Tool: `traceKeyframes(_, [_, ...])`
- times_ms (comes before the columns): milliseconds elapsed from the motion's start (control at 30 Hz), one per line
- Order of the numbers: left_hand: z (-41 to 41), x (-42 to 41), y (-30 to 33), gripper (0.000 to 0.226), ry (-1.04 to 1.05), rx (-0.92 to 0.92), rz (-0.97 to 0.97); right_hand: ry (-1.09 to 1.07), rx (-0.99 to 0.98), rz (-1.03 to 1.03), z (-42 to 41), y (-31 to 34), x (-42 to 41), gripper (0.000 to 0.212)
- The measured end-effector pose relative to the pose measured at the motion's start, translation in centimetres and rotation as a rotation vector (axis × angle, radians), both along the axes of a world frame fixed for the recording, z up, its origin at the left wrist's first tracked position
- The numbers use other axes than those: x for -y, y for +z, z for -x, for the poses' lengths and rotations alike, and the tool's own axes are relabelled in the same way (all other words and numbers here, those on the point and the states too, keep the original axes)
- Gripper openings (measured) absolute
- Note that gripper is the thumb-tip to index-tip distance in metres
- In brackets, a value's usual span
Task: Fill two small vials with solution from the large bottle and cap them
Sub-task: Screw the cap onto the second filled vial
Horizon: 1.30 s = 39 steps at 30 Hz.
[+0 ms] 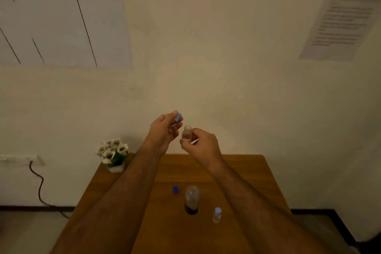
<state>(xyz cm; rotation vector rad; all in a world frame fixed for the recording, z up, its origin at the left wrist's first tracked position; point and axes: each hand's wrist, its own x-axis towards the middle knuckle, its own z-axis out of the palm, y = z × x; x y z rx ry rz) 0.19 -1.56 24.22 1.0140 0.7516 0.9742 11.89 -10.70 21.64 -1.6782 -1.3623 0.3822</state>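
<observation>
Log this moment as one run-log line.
left hand: light-blue cap | right hand: open vial | second vial: capped

I see both bare forearms reaching forward and up, converging. The left hand (165, 130) is raised, thumb and forefinger pinched together. The right hand (201, 145), just beside and lower, has its fingers curled closed.

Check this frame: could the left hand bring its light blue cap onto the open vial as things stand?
Probably yes. The left hand pinches the light blue cap just up and left of the open vial, which the right hand holds upright, with nothing between them.
</observation>
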Motion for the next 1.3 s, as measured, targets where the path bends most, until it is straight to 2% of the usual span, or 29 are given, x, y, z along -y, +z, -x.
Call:
traceKeyframes(133, [-1.5, 0.9, 4.6, 0.016, 0.032, 0.033, -0.054, -0.017, 0.03, -0.089, -1.9, 4.4, 0.3, 0.018])
traceKeyframes(267, [-2.3, 1.4, 8.6, 0.027, 0.007, 0.044, -0.179, -0.03, 0.078, -0.142, -2.7, 7.9, 0.3, 0.019])
traceKeyframes(333, [-2.7, 1.7, 10.5, 0.025, 0.001, 0.043, -0.221, -0.033, 0.09, -0.159, -2.9, 9.4, 0.0, 0.017])
traceKeyframes(467, [-3.1, 1.9, 13.3, 0.02, -0.023, 0.04, -0.29, -0.052, 0.106, -0.198, -2.9, 11.9, -0.4, 0.012])
traceKeyframes(600, [-2.7, 1.9, 15.4, 0.024, -0.057, 0.056, -0.366, -0.067, 0.135, -0.237, -2.6, 14.0, -0.8, 0.011])
traceKeyframes(967, [-2.2, 1.9, 17.5, 0.02, -0.121, -0.042, -0.6, -0.107, 0.147, -0.279, -2.1, 16.6, -0.1, 0.011])
traceKeyframes(1300, [-2.3, 1.5, 17.8, 0.02, 0.006, -0.132, -0.767, -0.098, 0.159, -0.251, -2.2, 17.1, 0.2, 0.022])
